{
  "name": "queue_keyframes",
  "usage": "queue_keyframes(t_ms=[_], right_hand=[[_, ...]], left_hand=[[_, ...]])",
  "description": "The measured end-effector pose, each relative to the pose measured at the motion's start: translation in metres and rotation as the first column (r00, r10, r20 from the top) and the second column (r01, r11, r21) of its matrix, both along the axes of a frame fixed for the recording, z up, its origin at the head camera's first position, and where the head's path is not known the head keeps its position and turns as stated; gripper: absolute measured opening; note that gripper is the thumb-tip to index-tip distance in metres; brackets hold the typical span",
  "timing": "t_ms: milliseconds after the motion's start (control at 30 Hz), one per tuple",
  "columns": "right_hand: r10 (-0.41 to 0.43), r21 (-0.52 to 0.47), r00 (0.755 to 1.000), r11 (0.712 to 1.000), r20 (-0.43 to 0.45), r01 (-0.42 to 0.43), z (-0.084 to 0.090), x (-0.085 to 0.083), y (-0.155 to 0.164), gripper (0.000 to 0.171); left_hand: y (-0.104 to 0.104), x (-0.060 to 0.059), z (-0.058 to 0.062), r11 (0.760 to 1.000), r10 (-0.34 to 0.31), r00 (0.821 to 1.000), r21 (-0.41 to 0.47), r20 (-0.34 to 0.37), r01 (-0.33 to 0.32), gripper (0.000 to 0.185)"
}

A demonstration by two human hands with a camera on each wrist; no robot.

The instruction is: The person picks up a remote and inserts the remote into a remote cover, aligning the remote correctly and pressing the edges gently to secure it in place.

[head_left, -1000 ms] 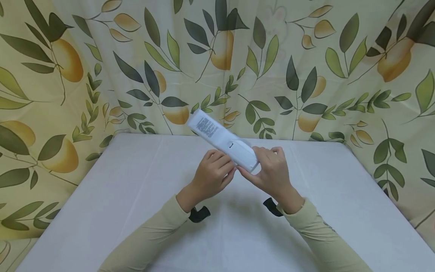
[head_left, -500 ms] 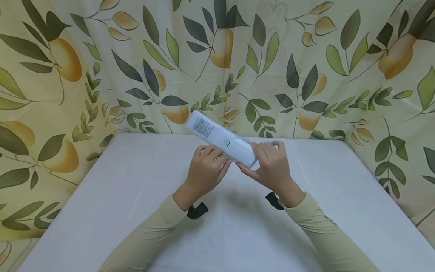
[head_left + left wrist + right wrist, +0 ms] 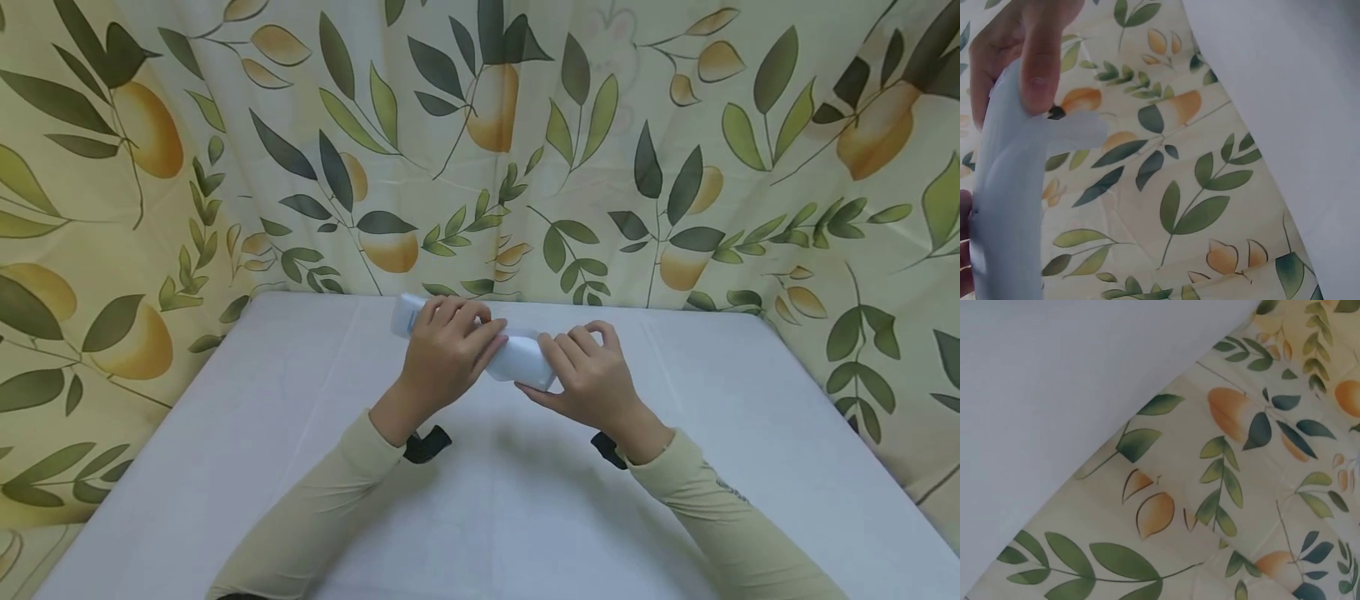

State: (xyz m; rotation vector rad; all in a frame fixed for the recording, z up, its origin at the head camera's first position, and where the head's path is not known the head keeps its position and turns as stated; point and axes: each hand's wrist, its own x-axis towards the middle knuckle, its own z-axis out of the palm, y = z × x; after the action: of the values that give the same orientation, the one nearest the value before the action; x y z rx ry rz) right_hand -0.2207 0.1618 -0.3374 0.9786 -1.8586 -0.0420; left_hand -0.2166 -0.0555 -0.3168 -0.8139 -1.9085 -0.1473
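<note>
A long white remote control (image 3: 517, 358) is held low over the white table (image 3: 480, 500), lying nearly level from left to right. My left hand (image 3: 450, 350) grips its left half with the fingers curled over the top. My right hand (image 3: 585, 375) grips its right end, fingers wrapped over it. In the left wrist view the remote (image 3: 1007, 200) fills the left edge, with a finger (image 3: 1044, 56) pressed on it. The right wrist view shows only table and curtain, no hand.
A curtain printed with leaves and fruit (image 3: 675, 150) hangs behind and to both sides of the table. Black wrist straps (image 3: 423, 444) sit at both cuffs of the beige sleeves.
The remote was tilted up with its far end raised; now it is lowered and nearly level. My left hand has slid up over its left half.
</note>
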Motion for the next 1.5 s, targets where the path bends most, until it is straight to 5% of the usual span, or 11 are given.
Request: queue_keyframes(t_ms=[267,533,833,1000,1133,1333,1500], right_hand=[[0.038,0.037,0.998,0.999,0.043,-0.04,0.0,0.004,-0.001,0.066],[0.118,0.091,0.984,0.987,0.135,-0.131,0.003,0.007,-0.004,0.066],[0.125,0.096,0.978,0.985,0.166,-0.143,0.0,0.007,-0.008,0.064],[0.115,0.049,0.981,0.991,0.156,-0.124,-0.001,0.004,-0.003,0.064],[0.116,0.032,0.984,0.992,0.137,-0.122,0.0,0.0,0.005,0.057],[0.104,0.026,0.981,0.994,0.162,-0.11,0.009,-0.003,0.018,0.065],[0.087,-0.016,0.969,0.996,0.231,-0.085,0.015,0.001,0.019,0.058]], left_hand=[[0.003,0.0,0.0,0.997,-0.082,0.996,-0.012,-0.04,0.081,0.006],[0.009,0.003,-0.006,0.976,-0.211,0.977,0.064,0.03,0.209,0.005],[0.015,0.004,-0.017,0.961,-0.238,0.971,0.138,-0.017,0.238,0.006],[0.014,0.003,-0.014,0.971,-0.208,0.977,0.107,-0.046,0.212,0.007],[0.004,0.001,-0.01,0.991,-0.136,0.99,-0.019,-0.035,0.135,0.023],[-0.013,-0.002,-0.009,0.971,0.012,0.996,-0.238,0.09,0.009,0.066],[-0.014,-0.001,-0.012,0.981,0.048,0.972,-0.194,0.23,-0.003,0.06]])
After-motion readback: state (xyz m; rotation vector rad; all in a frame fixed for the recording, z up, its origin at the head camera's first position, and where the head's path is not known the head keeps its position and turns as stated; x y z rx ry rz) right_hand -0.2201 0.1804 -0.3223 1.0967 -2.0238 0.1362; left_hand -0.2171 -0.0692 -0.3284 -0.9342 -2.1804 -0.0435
